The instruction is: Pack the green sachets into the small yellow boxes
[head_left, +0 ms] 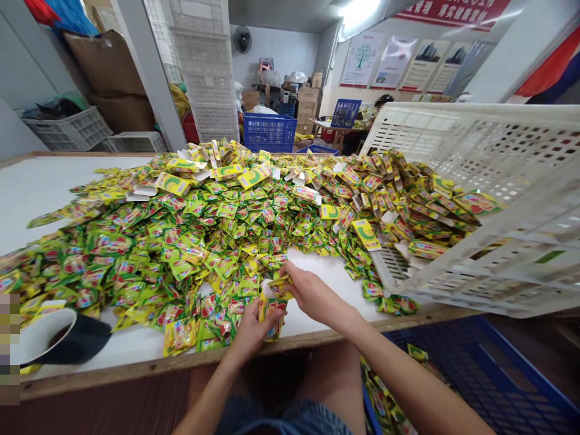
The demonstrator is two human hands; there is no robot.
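In my left hand [254,326], near the table's front edge, is a small yellow and red printed box [270,311] standing with its open end up. My right hand [312,294] pinches a small yellow packet [281,285] at the mouth of that box. Whether the packet is partly inside cannot be made out. A wide heap of green and yellow candy packets [181,241] spreads in front of and to the left of both hands. Several flat yellow boxes [254,176] with white flaps lie on top of the heap.
A white plastic crate [475,130] lies tipped on the right, spilling yellow boxes. A dark mug [86,338] stands at the left front. Below the table's wooden edge [136,370], a blue crate [489,374] holds packed boxes. Blue crates [269,130] stand beyond the table.
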